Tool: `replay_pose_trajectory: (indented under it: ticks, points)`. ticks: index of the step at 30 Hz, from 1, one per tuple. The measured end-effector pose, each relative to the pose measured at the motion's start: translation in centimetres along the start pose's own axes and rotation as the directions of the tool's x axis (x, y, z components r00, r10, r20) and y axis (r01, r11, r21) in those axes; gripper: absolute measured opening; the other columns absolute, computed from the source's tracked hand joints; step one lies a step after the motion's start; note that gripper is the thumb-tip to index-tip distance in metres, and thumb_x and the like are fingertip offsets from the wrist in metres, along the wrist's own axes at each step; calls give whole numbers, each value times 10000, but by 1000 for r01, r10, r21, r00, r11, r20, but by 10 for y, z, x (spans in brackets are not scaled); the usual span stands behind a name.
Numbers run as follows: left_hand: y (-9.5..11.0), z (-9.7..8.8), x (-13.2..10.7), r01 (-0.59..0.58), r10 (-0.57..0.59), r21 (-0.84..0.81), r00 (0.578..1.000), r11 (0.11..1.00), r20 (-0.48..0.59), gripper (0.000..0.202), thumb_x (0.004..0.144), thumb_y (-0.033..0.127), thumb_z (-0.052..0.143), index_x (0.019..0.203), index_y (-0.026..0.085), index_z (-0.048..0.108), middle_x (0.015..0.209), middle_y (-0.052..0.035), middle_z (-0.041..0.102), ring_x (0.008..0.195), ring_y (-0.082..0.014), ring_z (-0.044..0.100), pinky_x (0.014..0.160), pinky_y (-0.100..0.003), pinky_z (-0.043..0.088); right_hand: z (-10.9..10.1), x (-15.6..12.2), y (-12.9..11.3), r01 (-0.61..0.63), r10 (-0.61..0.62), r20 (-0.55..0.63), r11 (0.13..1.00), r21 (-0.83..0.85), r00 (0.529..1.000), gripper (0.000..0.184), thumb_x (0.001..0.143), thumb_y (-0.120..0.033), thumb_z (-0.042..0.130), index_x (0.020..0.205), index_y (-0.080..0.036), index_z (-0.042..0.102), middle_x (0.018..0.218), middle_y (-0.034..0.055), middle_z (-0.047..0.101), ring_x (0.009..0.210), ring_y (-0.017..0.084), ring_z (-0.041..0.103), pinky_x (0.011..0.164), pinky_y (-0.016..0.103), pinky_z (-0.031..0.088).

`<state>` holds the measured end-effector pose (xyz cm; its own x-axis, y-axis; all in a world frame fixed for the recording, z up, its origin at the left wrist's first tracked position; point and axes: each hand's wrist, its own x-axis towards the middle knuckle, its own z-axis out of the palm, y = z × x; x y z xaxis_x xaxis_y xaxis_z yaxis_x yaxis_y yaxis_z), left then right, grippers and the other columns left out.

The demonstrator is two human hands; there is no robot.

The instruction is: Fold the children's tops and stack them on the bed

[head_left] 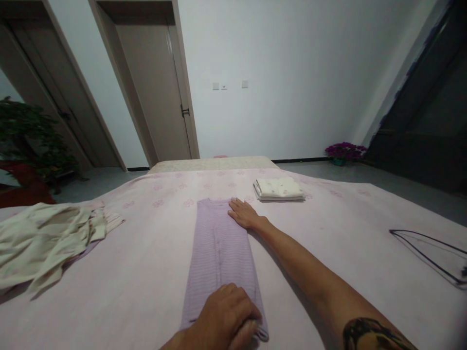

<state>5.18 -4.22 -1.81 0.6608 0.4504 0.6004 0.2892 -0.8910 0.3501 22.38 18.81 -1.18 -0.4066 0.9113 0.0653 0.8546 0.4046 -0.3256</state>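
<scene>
A lavender ribbed long shirt [219, 243] with a buttoned front lies folded into a narrow strip on the bed, its neckline at the far end. My right hand [243, 214] rests flat on its far right corner, fingers stretched out toward the neckline. At the near end, my left hand [228, 316] is closed, its fingers curled at the lower part of the shirt beside the hem. The fingertips of that hand are partly hidden.
A folded cream cloth [279, 188] sits at the far right of the pink floral bedsheet [146, 272]. Crumpled cream clothes [44, 243] lie at left. A black wire hanger [426, 255] is at right. Purple flowers [346, 150] stand on the floor.
</scene>
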Motion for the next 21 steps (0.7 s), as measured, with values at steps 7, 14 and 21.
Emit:
replay_pose_trajectory:
  ticks: [7,14,21]
  points:
    - [-2,-56,2,267,-276,-150,960,952,-43,239,1012,209,401,950,184,631,809,-43,669,744,-142,651,679,-243,538,-9,-55,-28,63,-61,-33,997,35,998,581,1031,-436,346,1548,-171,330,1629,90,247,1519,242,146,1232,428,79]
    - [-10,-71,-23,256,-255,-20,966,967,34,218,991,187,443,934,179,653,817,-41,675,756,-134,642,701,-238,527,-4,-150,-66,364,-366,-15,920,145,930,613,909,-417,599,1469,-201,472,1528,107,454,1454,270,331,1198,458,233]
    - [-4,-75,-44,231,-240,100,966,968,90,159,957,180,506,925,179,662,817,-34,652,753,-132,605,691,-227,487,0,-200,-84,463,-467,-21,869,174,884,628,882,-461,648,1443,-214,512,1496,126,492,1421,272,385,1200,469,248]
